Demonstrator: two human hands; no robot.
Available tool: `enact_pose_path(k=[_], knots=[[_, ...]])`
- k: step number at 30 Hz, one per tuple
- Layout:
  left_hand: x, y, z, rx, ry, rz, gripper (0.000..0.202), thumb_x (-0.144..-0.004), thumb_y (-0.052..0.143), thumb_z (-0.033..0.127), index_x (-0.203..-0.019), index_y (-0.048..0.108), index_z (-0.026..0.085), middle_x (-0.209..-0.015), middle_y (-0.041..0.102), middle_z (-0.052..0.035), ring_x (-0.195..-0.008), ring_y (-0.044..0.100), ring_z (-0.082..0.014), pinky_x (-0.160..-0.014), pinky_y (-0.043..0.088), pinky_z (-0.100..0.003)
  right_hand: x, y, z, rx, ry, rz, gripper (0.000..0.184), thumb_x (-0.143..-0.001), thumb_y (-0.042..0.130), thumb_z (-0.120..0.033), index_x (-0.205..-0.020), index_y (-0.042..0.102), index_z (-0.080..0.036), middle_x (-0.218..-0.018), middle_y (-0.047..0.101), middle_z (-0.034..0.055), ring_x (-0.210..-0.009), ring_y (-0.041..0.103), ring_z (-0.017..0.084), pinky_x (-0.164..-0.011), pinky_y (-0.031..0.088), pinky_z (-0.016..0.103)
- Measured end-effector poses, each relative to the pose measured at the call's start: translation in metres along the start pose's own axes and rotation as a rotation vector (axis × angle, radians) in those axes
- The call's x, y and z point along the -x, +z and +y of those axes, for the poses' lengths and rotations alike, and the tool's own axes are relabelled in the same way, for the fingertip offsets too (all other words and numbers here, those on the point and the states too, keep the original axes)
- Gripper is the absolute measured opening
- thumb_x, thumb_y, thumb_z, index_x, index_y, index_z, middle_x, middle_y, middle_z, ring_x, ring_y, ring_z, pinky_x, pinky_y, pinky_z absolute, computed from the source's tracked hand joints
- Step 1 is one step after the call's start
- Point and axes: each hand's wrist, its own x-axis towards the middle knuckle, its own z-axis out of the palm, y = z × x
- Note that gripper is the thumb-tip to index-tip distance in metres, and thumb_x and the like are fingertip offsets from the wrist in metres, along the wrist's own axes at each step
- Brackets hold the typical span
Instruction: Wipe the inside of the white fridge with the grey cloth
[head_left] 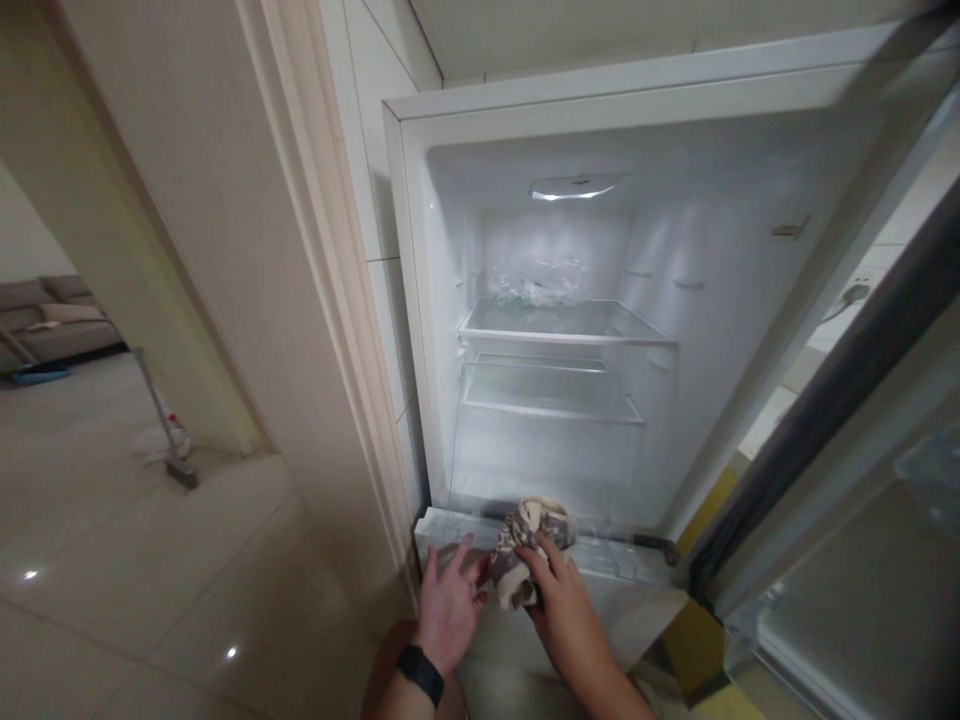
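Observation:
My right hand (561, 592) is closed around a crumpled, patterned beige and dark cloth (537, 520). It holds the cloth at the front lower edge of an open fridge (420, 330). My left hand (448, 608), palm partly turned up, has its fingers spread just left of the cloth. Its fingertips come close to the cloth, and I cannot tell whether they touch it. A dark band (421, 672) circles my left wrist. Beneath both hands runs the clear front of a drawer or tray (615, 562).
Inside the fridge are an upper glass shelf (566, 322), a lower glass shelf (540, 390) and a clear plastic bag (536, 280) at the back. The fridge door (862, 560) stands open at right. A door frame (330, 250) rises at left, with a broom (180, 470) beyond.

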Motion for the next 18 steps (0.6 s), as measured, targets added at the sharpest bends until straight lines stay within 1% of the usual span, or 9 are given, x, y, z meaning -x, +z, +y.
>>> enact_pose_path(k=[2, 5, 7, 9, 11, 13, 16, 18], knots=[[-0.002, 0.000, -0.001, 0.022, 0.039, -0.019, 0.070, -0.098, 0.038, 0.068, -0.149, 0.045, 0.021, -0.134, 0.066, -0.0154, -0.121, 0.063, -0.0325, -0.092, 0.049, -0.046, -0.010, 0.006, -0.021, -0.012, -0.042, -0.030, 0.076, -0.072, 0.048, 0.004, -0.139, 0.061, -0.029, -0.156, 0.049, 0.0083, -0.135, 0.053, 0.030, -0.114, 0.046, 0.047], [-0.004, 0.003, -0.002, 0.019, 0.111, 0.049, 0.058, -0.099, 0.040, 0.062, -0.139, 0.055, 0.022, -0.129, 0.070, -0.0130, -0.125, 0.060, -0.0338, -0.101, 0.047, -0.051, -0.021, 0.009, -0.041, 0.001, -0.090, -0.053, 0.074, -0.074, 0.047, 0.005, -0.138, 0.062, -0.030, -0.155, 0.052, 0.0072, -0.135, 0.052, 0.030, -0.113, 0.047, 0.047], [-0.004, 0.005, -0.003, -0.008, 0.125, 0.107, 0.055, -0.098, 0.044, 0.062, -0.134, 0.057, 0.023, -0.127, 0.070, -0.0122, -0.124, 0.060, -0.0349, -0.101, 0.047, -0.053, -0.024, 0.007, -0.047, 0.013, -0.108, -0.064, 0.072, -0.075, 0.047, 0.004, -0.136, 0.063, -0.031, -0.154, 0.052, 0.0062, -0.134, 0.053, 0.031, -0.111, 0.048, 0.048], [-0.003, 0.007, -0.003, -0.041, 0.115, 0.109, 0.059, -0.097, 0.044, 0.065, -0.133, 0.058, 0.022, -0.131, 0.069, -0.0133, -0.125, 0.060, -0.0351, -0.098, 0.048, -0.052, -0.023, 0.002, -0.045, 0.017, -0.108, -0.066, 0.070, -0.076, 0.050, 0.003, -0.135, 0.063, -0.032, -0.154, 0.053, 0.0054, -0.132, 0.053, 0.031, -0.110, 0.048, 0.048], [-0.002, 0.008, -0.002, -0.063, 0.086, 0.082, 0.064, -0.096, 0.041, 0.069, -0.136, 0.056, 0.021, -0.135, 0.066, -0.0144, -0.125, 0.060, -0.0336, -0.093, 0.049, -0.047, -0.020, -0.004, -0.036, 0.011, -0.082, -0.058, 0.071, -0.074, 0.052, 0.002, -0.135, 0.063, -0.033, -0.154, 0.053, 0.0049, -0.132, 0.053, 0.031, -0.110, 0.048, 0.048], [-0.001, 0.007, 0.000, -0.077, 0.047, 0.074, 0.070, -0.096, 0.038, 0.072, -0.143, 0.052, 0.022, -0.136, 0.065, -0.0145, -0.124, 0.061, -0.0306, -0.086, 0.049, -0.040, -0.014, -0.010, -0.022, 0.004, -0.032, -0.036, 0.073, -0.072, 0.052, 0.002, -0.136, 0.062, -0.033, -0.154, 0.051, 0.0045, -0.132, 0.053, 0.032, -0.110, 0.048, 0.048], [0.000, 0.005, 0.004, -0.083, 0.006, 0.103, 0.078, -0.095, 0.035, 0.076, -0.153, 0.042, 0.024, -0.138, 0.063, -0.0159, -0.125, 0.059, -0.0268, -0.080, 0.046, -0.034, 0.001, -0.020, 0.010, 0.013, 0.048, 0.009, 0.075, -0.071, 0.049, 0.002, -0.137, 0.061, -0.032, -0.155, 0.049, 0.0050, -0.132, 0.052, 0.033, -0.111, 0.047, 0.050], [0.000, 0.003, 0.005, -0.073, -0.006, 0.105, 0.080, -0.095, 0.034, 0.077, -0.155, 0.038, 0.024, -0.141, 0.061, -0.0174, -0.130, 0.056, -0.0264, -0.080, 0.046, -0.033, 0.013, -0.026, 0.034, 0.024, 0.096, 0.044, 0.072, -0.072, 0.048, 0.001, -0.136, 0.061, -0.030, -0.155, 0.048, 0.0059, -0.131, 0.052, 0.033, -0.111, 0.046, 0.050]])
